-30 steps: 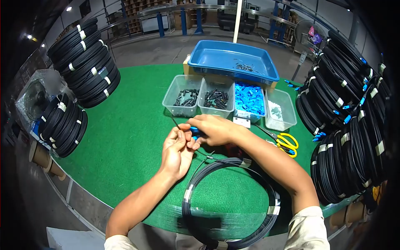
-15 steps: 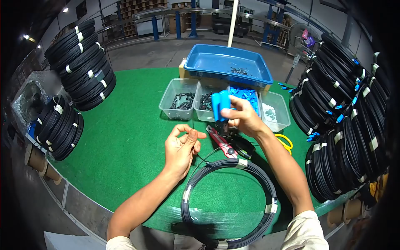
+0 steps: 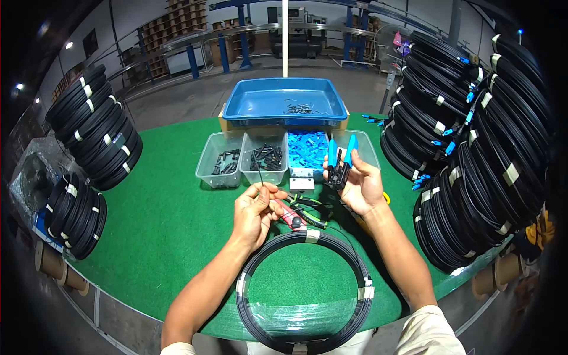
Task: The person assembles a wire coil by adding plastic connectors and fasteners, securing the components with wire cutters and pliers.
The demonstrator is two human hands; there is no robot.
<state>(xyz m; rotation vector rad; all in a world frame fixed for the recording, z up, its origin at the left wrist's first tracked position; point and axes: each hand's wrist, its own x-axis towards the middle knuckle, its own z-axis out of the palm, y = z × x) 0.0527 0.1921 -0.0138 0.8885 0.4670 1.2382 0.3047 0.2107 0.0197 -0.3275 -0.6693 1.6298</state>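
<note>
My left hand (image 3: 254, 216) is closed, pinching a thin black cable (image 3: 260, 176) near its upright end. That cable appears to belong to the taped black coil (image 3: 244, 305) at the table's front edge. In my right hand (image 3: 367, 188) is a wire stripper (image 3: 338, 175) with a black head and two blue handles; the handles point up and stand apart. Beneath and between my hands lie a red utility knife (image 3: 287, 214) and green-and-black pliers (image 3: 312, 221). Just left of the stripper sits a small metal block (image 3: 302, 182).
Clear bins hold black parts (image 3: 226, 163), more black parts (image 3: 266, 158) and blue connectors (image 3: 307, 151). Behind them is a blue tray (image 3: 254, 106) with dark scraps. Stacked cable coils rise at left (image 3: 97, 133) and right (image 3: 482, 195) on the green table (image 3: 160, 231).
My right hand has lowered and turned the wire stripper, and its blue handles now show spread apart. My left hand keeps its pinch on the cable. The camera view has shifted.
</note>
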